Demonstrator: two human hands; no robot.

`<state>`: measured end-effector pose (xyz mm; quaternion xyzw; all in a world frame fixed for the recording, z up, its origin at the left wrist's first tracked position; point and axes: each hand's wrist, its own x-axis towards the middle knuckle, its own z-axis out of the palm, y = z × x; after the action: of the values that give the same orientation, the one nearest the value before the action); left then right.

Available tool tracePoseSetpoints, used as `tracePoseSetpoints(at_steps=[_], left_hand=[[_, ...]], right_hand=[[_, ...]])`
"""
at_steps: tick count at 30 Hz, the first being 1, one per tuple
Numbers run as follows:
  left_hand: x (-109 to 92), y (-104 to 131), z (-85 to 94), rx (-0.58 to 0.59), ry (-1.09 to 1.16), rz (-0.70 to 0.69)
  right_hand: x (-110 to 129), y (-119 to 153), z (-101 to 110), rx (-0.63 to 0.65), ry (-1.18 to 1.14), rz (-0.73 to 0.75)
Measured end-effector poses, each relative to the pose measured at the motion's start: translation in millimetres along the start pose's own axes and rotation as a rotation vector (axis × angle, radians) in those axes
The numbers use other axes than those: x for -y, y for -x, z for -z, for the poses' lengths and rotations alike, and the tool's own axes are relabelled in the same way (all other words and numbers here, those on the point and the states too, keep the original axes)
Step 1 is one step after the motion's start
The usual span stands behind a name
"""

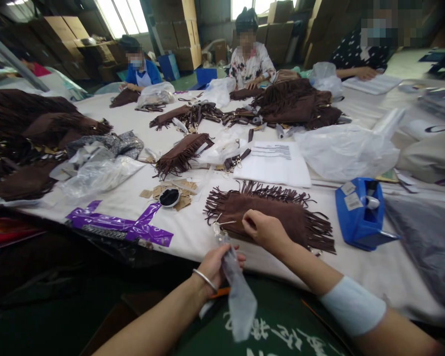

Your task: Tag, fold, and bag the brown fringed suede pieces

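A silver bangle [206,281], pale armband [354,305] and white-lettered green apron [282,304] show.

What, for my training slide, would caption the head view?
Left hand holding a plastic sleeve, right hand over a fringed brown bag on a crowded table.

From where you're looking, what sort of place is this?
It looks like a workshop or factory room, probably for bags or similar goods: brown fringed pieces lie about a big shared table, people work across it, and cardboard boxes are stacked behind.
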<state>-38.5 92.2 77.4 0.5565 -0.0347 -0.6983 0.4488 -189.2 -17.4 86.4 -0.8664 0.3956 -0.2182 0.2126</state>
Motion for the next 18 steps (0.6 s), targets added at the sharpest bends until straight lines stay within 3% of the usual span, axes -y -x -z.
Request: tracePoseSetpoints(at_steps=[3, 6, 8, 11, 14, 18], left_hand=[[24.4, -14.7, -25.5, 0.033, -0.010, -0.055], [32.6, -25.7, -37.4, 0.087, -0.100, -0.019], [30.7, -27.1, -33.4, 0.175, -0.177, 0.039], [24.4, -22.8, -16.4, 0.266, -0.269, 0.091], [17.1, -16.7, -1.2, 0.263, -0.310, 0.032], [-1.0, -11.0, 10.6, 0.191, -0.536, -0.061]], right_hand=[[-16.8, -17.5, -2.1, 0.096, 0.083, 0.178], [-29.5, -17.2, -7.7, 0.196, 0.041, 0.301], [-31.5, -7.6, -6.8, 0.231, 0.006, 0.339], [-22.3, 11.7, -2.5, 0.242, -0.048, 0.272], [-6.8, 26.7, -9.4, 0.273, 0.012, 0.202], [0.4, 32.8, -41.6, 0.242, 0.237, 0.172]])
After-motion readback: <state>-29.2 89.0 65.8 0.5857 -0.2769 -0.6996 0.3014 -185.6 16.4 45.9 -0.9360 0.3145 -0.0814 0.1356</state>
